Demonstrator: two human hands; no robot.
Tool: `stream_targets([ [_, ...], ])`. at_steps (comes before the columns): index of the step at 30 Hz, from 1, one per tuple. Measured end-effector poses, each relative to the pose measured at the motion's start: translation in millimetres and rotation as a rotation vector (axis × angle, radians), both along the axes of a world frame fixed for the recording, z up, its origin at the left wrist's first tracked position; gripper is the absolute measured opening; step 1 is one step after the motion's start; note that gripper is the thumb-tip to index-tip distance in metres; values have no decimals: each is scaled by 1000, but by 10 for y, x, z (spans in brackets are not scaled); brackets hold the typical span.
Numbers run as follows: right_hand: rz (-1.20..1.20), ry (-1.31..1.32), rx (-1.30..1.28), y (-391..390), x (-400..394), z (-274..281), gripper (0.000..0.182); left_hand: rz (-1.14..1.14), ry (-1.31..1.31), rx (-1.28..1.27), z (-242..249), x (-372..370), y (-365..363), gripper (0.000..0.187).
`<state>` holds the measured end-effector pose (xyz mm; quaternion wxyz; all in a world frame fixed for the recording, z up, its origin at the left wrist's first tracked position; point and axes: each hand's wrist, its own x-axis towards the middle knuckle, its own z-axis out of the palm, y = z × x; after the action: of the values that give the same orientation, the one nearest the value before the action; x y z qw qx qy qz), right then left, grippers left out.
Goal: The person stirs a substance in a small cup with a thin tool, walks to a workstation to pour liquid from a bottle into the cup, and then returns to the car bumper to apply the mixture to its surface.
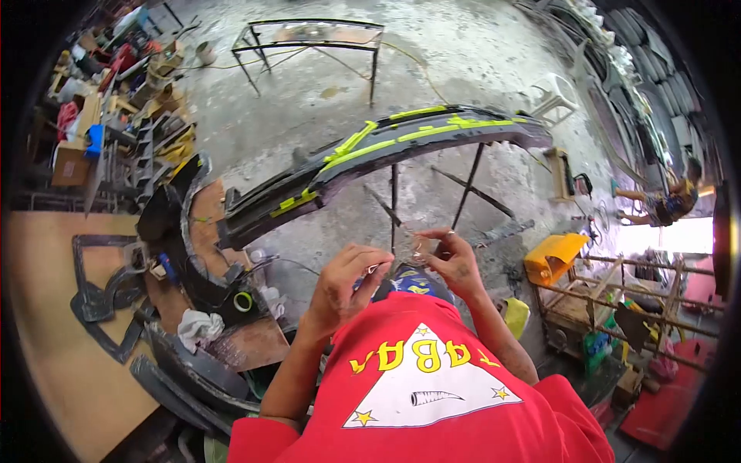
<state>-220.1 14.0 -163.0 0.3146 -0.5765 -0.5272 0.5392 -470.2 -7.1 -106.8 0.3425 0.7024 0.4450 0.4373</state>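
In front of the red shirt, my left hand [351, 282] is closed, thumb and fingers pinched on a small shiny item [373, 268] too small to name. My right hand [454, 261] is closed too, its thumb and fingers together around a thin, clear, crinkled piece [419, 245] that I cannot make out well. The two hands are apart, at about the same height. Beyond them lies a long dark bumper-like part [370, 158] with yellow-green tape [374, 148] along it, resting on a dark metal stand [394, 193].
A metal frame table [309, 45] stands at the back. Left are cluttered shelves, dark curved parts, a white cloth [199, 329] and a tape roll [243, 301]. Right are a yellow container [554, 258], a metal rack, a white stool [554, 96] and another person [675, 202].
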Motion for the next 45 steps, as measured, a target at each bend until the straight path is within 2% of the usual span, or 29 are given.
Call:
stream_targets([
  [2, 22, -34, 14, 15, 5, 15, 36, -31, -15, 35, -8, 18, 4, 17],
  [4, 37, -70, 35, 13, 4, 3, 37, 83, -96, -109, -31, 27, -39, 15],
  [11, 13, -66, 59, -3, 111, -45, 41, 65, -177, -263, -152, 65, 4, 14],
  [13, 20, -48, 62, -9, 150, -48, 43, 134, -322, -352, -203, 96, 1, 15],
  [16, 17, -61, 52, -12, 186, -52, 44, 4, -300, -366, -237, 62, 47, 16],
  [20, 25, -50, 43, 1, 203, -33, 45, 78, -276, -335, -214, 123, 74, 14],
  [22, 36, -57, 26, -4, 228, -42, 46, 60, -463, -455, -239, 134, 54, 14],
  [26, 28, -35, 15, 8, 239, -23, 45, -38, -310, -372, -305, 62, 90, 16],
  [28, 20, 36, -25, 13, 272, -47, 45, -36, -489, -456, -273, 59, 59, 17],
  [34, 33, 148, -61, 25, 322, 11, 46, -28, -503, -451, -290, -8, 55, 16],
  [40, 23, 179, -74, 21, 342, 60, 46, -12, -616, -496, -362, -12, 77, 17],
  [45, 35, 165, -69, 2, 392, 59, 47, 15, -597, -505, -434, -48, 111, 17],
])
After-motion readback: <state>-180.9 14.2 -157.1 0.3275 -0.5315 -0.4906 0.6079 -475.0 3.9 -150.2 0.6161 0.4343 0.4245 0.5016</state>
